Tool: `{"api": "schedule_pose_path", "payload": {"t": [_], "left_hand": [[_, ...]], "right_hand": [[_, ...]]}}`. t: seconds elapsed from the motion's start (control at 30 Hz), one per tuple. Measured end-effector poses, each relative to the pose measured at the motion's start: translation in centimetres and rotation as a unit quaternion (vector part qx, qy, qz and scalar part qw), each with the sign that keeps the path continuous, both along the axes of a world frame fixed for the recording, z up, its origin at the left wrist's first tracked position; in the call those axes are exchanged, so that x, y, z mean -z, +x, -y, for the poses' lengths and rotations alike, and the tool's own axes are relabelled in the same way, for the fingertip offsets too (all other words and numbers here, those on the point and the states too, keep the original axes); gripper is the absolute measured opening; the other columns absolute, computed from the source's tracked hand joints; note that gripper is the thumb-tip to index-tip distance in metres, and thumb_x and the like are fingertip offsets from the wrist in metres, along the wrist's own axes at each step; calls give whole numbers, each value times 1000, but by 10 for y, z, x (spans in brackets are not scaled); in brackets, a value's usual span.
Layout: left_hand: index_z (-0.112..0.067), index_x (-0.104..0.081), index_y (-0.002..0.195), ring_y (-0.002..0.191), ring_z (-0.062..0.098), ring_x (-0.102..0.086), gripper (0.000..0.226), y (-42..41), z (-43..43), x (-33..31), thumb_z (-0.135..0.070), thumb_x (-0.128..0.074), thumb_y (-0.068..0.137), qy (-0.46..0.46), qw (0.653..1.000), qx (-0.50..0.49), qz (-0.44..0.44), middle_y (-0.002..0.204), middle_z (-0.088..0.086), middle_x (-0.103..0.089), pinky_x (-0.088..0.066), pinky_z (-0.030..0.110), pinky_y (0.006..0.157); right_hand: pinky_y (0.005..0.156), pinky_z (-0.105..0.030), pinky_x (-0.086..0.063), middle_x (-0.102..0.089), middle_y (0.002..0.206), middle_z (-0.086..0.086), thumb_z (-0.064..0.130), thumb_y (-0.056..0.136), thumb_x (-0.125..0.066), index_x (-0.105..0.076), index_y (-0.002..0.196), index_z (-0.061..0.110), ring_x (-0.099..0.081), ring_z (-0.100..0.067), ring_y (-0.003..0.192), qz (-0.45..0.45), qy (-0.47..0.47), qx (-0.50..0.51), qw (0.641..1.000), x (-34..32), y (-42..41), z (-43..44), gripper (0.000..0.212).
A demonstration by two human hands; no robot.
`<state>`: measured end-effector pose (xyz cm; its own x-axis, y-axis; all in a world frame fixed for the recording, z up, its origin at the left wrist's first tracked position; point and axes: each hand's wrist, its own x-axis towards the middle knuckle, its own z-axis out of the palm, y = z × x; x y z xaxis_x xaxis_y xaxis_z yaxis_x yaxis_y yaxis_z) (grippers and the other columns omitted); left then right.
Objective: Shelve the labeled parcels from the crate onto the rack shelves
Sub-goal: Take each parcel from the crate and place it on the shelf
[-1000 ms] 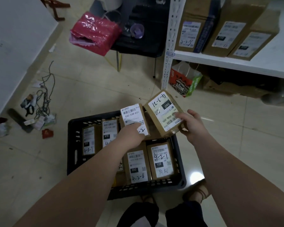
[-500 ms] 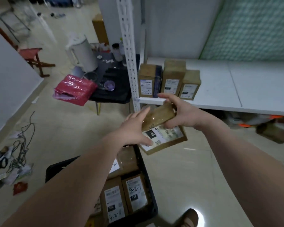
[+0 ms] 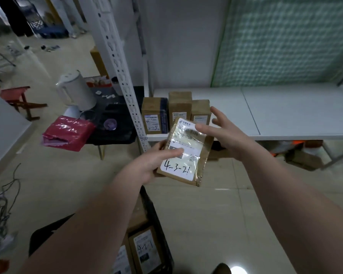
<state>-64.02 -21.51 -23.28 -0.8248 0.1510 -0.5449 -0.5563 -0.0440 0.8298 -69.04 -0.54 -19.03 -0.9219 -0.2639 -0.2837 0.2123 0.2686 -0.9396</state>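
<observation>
While left hand [image 3: 154,165] grips parcel [image 3: 181,171] (label 4-3-21), right hand [image 3: 225,133] spread alongside.

A single wide-angle view, worn on the head, faces forward and down. Both forearms enter from the bottom edge. The left hand [image 3: 147,167], right hand [image 3: 224,133] and parcel [image 3: 184,153] sit close at mid-frame, the label readable. The shelf [image 3: 285,111] lies just beyond, seen from above. The crate [image 3: 42,240] is cropped at the bottom edge.

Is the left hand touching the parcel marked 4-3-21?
Touching. The head view shows the left hand gripping the parcel, its thumb pressed flat across the front.
</observation>
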Motion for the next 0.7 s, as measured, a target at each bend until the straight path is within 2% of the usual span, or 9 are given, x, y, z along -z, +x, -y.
{"api": "schedule_pose_path", "payload": {"t": [0.1, 0.17, 0.2, 0.3, 0.4, 0.5, 0.57, 0.63, 0.7], "left_hand": [[-27, -45, 134, 102, 26, -68, 86, -9, -22, 6, -32, -85, 59, 20, 1000, 5, 10, 111, 5, -72, -53, 48, 91], [-24, -49, 130, 100, 25, -69, 70, -16, -38, 9, -29, -81, 68, 32, 999, 8, 25, 110, 5, -72, -55, 44, 85], [-25, -53, 126, 98, 24, -70, 57, -20, -48, 11, -26, -77, 74, 40, 999, 6, 33, 108, 5, -73, -56, 41, 80], [-28, -59, 114, 95, 23, -71, 34, -28, -72, 18, -23, -71, 83, 52, 997, -2, 48, 105, 5, -74, -55, 36, 72], [-29, -57, 119, 98, 24, -69, 42, -39, -97, 31, -27, -73, 81, 43, 997, -9, 64, 106, 3, -74, -55, 37, 75], [-29, -53, 128, 102, 24, -68, 57, -46, -121, 48, -32, -77, 77, 25, 997, -7, 72, 109, 2, -73, -54, 41, 85], [-31, -50, 132, 104, 21, -67, 64, -49, -133, 55, -36, -78, 75, -9, 997, -4, 76, 110, -1, -72, -51, 43, 92], [-30, -51, 132, 104, 19, -66, 59, -54, -141, 59, -37, -75, 79, -42, 996, 12, 74, 110, -3, -72, -49, 43, 95], [-27, -55, 129, 103, 16, -65, 46, -63, -146, 59, -35, -68, 86, -70, 994, 29, 75, 108, -5, -72, -47, 42, 98]], "right_hand": [[108, -43, -39, -56, 138, 0, 47, 63, -79, -15, 154, 33, -55, -24, 124, 71, -37, 0, 997, 15, -4, -24, 112], [104, -53, -45, -72, 111, 3, 51, 56, -87, -15, 151, 40, -66, -25, 108, 109, -28, -9, 994, 32, -10, -40, 120], [100, -55, -48, -75, 106, 1, 52, 55, -89, -17, 150, 40, -68, -26, 104, 131, -23, -25, 991, 41, -14, -50, 121], [90, -49, -55, -75, 109, -1, 44, 61, -90, -35, 141, 37, -70, -28, 102, 170, -13, -76, 982, 60, -21, -71, 96], [77, -38, -58, -76, 103, 3, 37, 63, -88, -47, 129, 35, -72, -23, 94, 186, -1, -84, 979, 74, -26, -94, 78], [74, -36, -57, -76, 103, 5, 36, 65, -87, -50, 127, 34, -72, -19, 96, 192, 3, -80, 978, 91, -36, -115, 73], [78, -37, -57, -75, 105, 6, 33, 68, -86, -50, 127, 34, -71, -18, 100, 200, 4, -66, 978, 102, -42, -127, 68], [83, -39, -58, -73, 111, 4, 32, 68, -86, -50, 128, 32, -69, -19, 103, 205, 11, -49, 978, 110, -47, -136, 70], [86, -42, -58, -71, 116, 1, 35, 60, -92, -49, 132, 28, -69, -19, 104, 207, 14, -29, 978, 119, -56, -142, 83]]}}
